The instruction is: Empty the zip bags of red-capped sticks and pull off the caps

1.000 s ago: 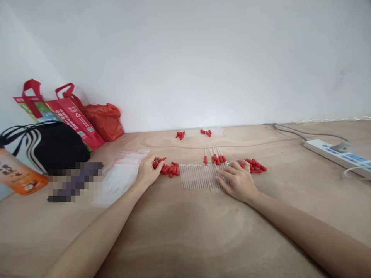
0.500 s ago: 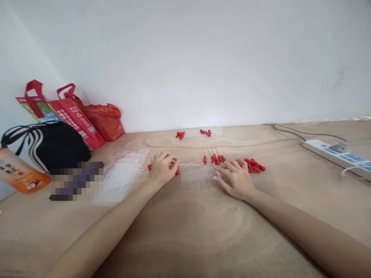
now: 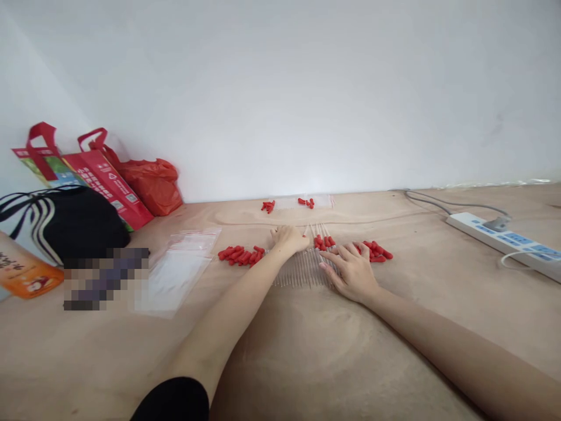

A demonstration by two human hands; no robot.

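A row of clear glass dropper tubes (image 3: 298, 272) lies side by side on the wooden table. My left hand (image 3: 288, 238) reaches across the far side of the row, closed around the red end of a single dropper (image 3: 307, 230). Part of that dropper and some fingers are hidden by the hand. Just right of it lie several droppers with red rubber bulbs (image 3: 324, 241) fitted, tubes pointing away. My right hand (image 3: 350, 272) rests with fingers spread over the right end of the tube row. Beside it is a pile of loose red bulbs (image 3: 380, 252).
Another pile of red bulbs (image 3: 239, 255) lies left of the tubes, near clear zip bags (image 3: 175, 275). Bagged tubes and red bulbs (image 3: 307, 202) sit by the wall. A power strip (image 3: 504, 240) is at right; a black drawstring bag (image 3: 87, 225) and red bags (image 3: 151, 184) stand left.
My left hand has moved right and away from me, from the left bulb pile to the single dropper. My right hand stays on the tubes. The view has shifted slightly.
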